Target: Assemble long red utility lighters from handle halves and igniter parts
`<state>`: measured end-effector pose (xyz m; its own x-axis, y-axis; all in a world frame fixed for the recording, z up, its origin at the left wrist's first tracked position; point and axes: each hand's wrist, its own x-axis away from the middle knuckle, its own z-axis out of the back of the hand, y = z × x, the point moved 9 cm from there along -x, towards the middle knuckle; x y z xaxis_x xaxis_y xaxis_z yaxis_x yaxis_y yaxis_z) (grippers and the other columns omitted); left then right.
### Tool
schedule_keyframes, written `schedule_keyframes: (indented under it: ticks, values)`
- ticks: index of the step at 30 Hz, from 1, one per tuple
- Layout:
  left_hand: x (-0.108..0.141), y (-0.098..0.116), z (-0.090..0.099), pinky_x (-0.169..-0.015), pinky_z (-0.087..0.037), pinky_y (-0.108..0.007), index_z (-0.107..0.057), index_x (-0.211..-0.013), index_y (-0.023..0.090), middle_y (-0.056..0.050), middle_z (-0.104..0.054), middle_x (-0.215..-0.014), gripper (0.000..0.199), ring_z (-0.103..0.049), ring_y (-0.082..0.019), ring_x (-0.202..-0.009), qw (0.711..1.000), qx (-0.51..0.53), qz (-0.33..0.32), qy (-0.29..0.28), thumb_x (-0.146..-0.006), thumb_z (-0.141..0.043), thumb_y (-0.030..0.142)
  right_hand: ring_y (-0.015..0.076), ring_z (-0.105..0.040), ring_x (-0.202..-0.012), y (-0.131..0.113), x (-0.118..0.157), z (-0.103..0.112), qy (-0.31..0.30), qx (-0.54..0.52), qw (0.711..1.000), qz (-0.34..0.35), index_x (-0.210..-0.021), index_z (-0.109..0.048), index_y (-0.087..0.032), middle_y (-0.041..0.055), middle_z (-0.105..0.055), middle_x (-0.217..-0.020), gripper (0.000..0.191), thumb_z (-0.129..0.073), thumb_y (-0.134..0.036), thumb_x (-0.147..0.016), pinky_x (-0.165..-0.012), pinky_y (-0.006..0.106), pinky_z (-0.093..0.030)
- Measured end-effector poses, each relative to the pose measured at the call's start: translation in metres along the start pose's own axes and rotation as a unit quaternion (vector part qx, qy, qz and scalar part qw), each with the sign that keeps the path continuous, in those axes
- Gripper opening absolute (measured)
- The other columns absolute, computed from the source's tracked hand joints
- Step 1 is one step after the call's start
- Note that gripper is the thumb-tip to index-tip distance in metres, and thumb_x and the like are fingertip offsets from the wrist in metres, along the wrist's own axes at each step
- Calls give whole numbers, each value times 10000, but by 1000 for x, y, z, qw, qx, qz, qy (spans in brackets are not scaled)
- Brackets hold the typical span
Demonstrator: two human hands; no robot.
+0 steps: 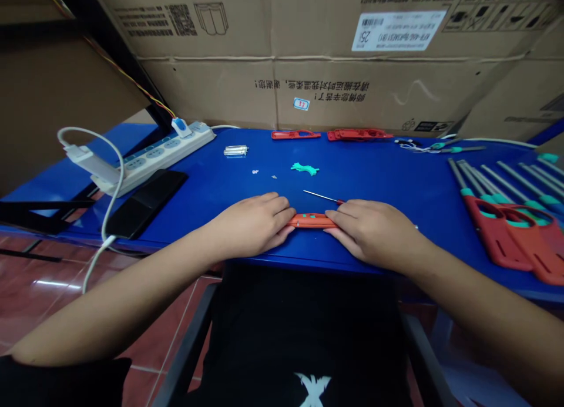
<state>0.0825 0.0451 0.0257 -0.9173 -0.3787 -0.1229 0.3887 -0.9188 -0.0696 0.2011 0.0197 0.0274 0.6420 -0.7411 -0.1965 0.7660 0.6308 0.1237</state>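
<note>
An orange plastic casing (311, 221) with small teal parts showing in it lies lengthwise between my hands, close to the table's front edge. My left hand (258, 224) has fingers and thumb closed on its left end. On the right end, my right hand (374, 228) grips it the same way. Just beyond the right fingers is a thin screwdriver (321, 196); its red handle goes behind the hand, and I cannot tell if the hand touches it. Farther back are several teal pieces (305, 169), small white parts (255, 172), tiny screws (274, 177) and silvery cylinders (236, 151).
Red casing halves (296, 135) and a red stack (360, 135) line the back, before a large cardboard box (220, 90). Orange-handled tools with metal tubes (511, 231) fill the right. A power strip (163, 154), a white cable (118, 184) and a black phone (147, 204) are left.
</note>
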Motion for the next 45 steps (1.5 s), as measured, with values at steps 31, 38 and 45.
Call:
schedule_keyframes:
  ticks: [31, 38, 45]
  values:
    - [8, -6, -5, -912, -492, -372, -654, -1295, 209, -75, -594, -1043, 431, -565, -214, -987, 957, 249, 148, 24, -913, -657, 409, 227, -595, -951, 9, -7, -4, -38, -270, 961, -35, -1156, -685, -177, 87, -660, -1020, 419, -661, -494, -884, -835, 358, -487]
    - [10, -7, -6, -877, -484, -362, -682, -1226, 242, -43, -603, -1006, 389, -571, -201, -967, 934, 310, 172, 49, -870, -706, 398, 199, -598, -917, 10, -14, -8, -77, -321, 941, -72, -1230, -677, -207, 63, -632, -1013, 452, -696, -459, -856, -789, 328, -482]
    - [6, -5, -8, -827, -471, -354, -709, -1105, 196, -42, -638, -965, 294, -577, -204, -903, 941, 279, 177, 65, -834, -723, 309, 208, -588, -923, 3, -25, -8, -62, -307, 948, -60, -1200, -699, -186, 71, -627, -1016, 421, -705, -400, -838, -792, 335, -477]
